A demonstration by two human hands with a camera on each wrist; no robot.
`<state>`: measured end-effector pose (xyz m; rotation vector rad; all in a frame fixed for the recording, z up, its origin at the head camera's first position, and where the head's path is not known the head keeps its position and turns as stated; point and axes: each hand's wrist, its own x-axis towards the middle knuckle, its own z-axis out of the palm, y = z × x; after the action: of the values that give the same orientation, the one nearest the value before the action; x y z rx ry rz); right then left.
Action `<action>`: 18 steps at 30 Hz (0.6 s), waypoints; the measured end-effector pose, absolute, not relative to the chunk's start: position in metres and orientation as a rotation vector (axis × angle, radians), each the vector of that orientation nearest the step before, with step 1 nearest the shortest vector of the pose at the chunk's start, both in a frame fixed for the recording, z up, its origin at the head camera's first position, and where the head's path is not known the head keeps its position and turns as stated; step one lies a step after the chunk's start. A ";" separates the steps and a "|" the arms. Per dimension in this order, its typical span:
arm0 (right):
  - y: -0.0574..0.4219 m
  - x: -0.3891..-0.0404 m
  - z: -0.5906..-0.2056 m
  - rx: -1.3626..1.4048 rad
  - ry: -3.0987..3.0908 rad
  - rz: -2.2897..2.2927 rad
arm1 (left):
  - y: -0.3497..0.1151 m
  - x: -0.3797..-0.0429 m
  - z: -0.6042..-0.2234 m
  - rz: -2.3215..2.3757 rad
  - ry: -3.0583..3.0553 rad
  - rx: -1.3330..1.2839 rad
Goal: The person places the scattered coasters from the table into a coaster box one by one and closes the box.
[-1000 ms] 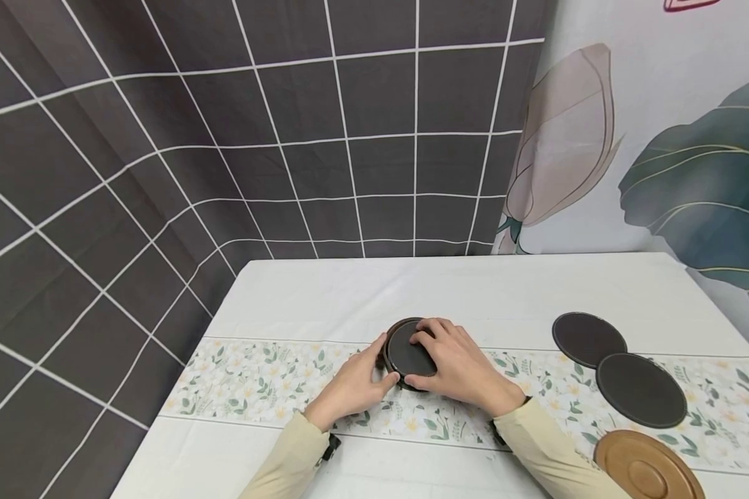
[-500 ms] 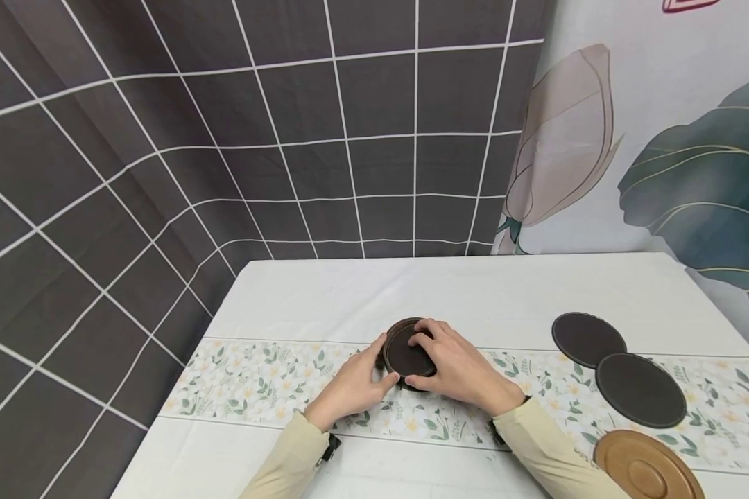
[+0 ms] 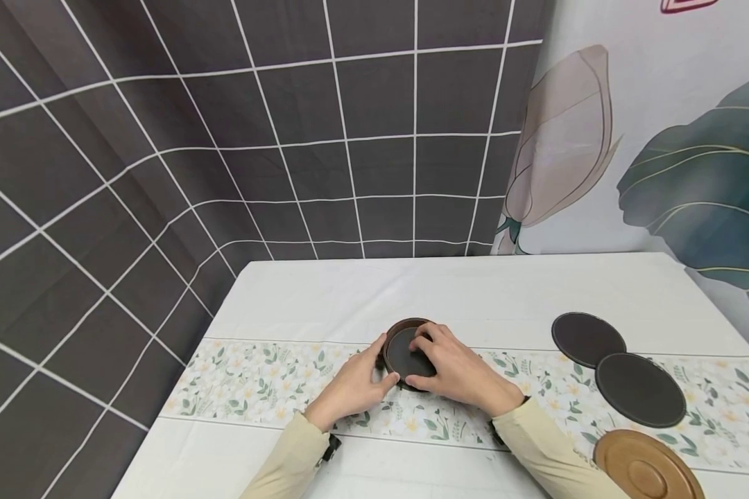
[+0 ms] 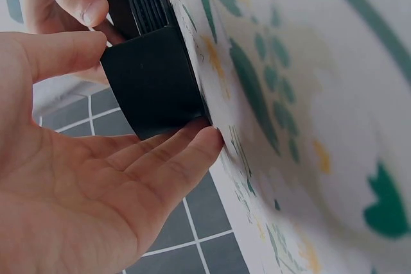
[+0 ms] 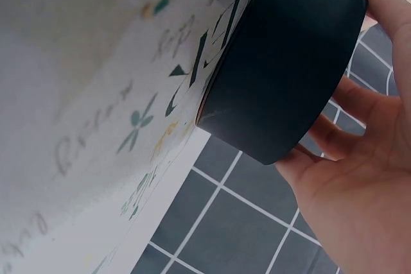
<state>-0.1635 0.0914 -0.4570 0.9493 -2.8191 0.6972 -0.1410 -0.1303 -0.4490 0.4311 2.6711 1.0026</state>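
A round dark coaster holder (image 4: 154, 81) stands on the table between my hands, with a brown inner wall. A black round coaster (image 3: 402, 355) lies inside it, below the rim. Through a cut-out in its side, the left wrist view shows a stack of thin black coasters (image 4: 146, 8). My left hand (image 3: 352, 388) grips the holder's left side, thumb near the front rim and fingers round the outside. My right hand (image 3: 457, 364) holds its right side, fingers curled over the far rim and one bent into the opening. The right wrist view shows the holder's outer wall.
Two dark round coasters (image 3: 641, 390) lie overlapping on the right of the table. Nearer me is a brown round lid (image 3: 646, 466) with a raised centre, partly behind my right sleeve. A dark tiled-pattern curtain (image 3: 299, 166) hangs behind the table.
The black coaster has sunk from near the rim down into the holder, baring the brown inner wall. My right fingers have shifted slightly; my left hand has stayed put.
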 end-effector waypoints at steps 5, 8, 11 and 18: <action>0.091 -0.163 -0.456 0.946 -2.814 0.675 | -0.130 -0.141 -0.449 0.994 2.675 0.437; 0.092 -0.162 -0.454 0.941 -2.805 0.649 | -0.129 -0.141 -0.449 1.001 2.669 0.438; 0.095 -0.161 -0.451 0.939 -2.786 0.623 | -0.129 -0.141 -0.449 1.008 2.664 0.441; 0.105 -0.164 -0.436 0.882 -2.751 0.612 | -0.131 -0.141 -0.451 1.003 2.679 0.445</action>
<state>-0.1639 0.1053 -0.4361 0.8822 -2.7514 0.6122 -0.1415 -0.1307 -0.4512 0.4449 2.6786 1.0030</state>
